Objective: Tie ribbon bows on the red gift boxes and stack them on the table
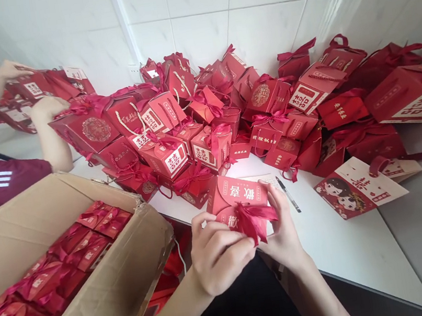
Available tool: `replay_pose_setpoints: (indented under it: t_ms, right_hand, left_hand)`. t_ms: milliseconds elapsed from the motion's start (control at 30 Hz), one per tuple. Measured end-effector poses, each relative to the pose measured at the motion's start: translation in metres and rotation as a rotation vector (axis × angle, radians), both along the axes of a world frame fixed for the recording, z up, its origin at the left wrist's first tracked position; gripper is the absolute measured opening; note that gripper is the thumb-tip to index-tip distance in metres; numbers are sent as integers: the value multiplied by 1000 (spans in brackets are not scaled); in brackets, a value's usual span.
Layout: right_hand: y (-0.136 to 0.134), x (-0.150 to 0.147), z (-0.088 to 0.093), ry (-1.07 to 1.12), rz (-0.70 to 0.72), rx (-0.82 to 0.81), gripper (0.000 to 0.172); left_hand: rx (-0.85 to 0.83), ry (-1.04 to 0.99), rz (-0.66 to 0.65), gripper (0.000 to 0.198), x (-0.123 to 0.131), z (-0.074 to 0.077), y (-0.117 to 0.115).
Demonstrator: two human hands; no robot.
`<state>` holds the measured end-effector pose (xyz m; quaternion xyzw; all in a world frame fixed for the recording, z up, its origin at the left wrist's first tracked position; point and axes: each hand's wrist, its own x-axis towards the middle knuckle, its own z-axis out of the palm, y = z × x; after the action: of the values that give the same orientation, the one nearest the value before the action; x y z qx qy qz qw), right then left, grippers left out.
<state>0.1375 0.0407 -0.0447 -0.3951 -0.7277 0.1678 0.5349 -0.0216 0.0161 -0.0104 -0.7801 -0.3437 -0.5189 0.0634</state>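
Both my hands hold one small red gift box (236,196) with white characters and a red ribbon bow (254,221), just above the near edge of the white table (352,253). My left hand (217,252) is closed, pinching the ribbon at the box's front. My right hand (283,229) grips the box's right side, fingers curled round it. A black pen (288,194) lies on the table just right of the box.
A big heap of red gift boxes (229,118) fills the table's back against the tiled wall. A flat red card bag (358,189) lies at right. An open cardboard carton (97,301) of red boxes stands at lower left. Another person's hands (45,109) handle boxes at far left.
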Motion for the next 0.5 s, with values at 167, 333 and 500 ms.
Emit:
replay_pose_setpoints:
  t_ms: [167, 333, 500]
  right_hand:
    - [-7, 2, 6, 71, 61, -16, 94]
    - [-1, -4, 22, 247, 215, -358, 98]
    - [30, -39, 50, 190, 443, -625, 58]
  left_hand:
    - [-26, -146, -27, 10, -10, 6, -4]
    - [-426, -580, -29, 38, -44, 32, 7]
    - [-1187, -502, -60, 63, -80, 57, 10]
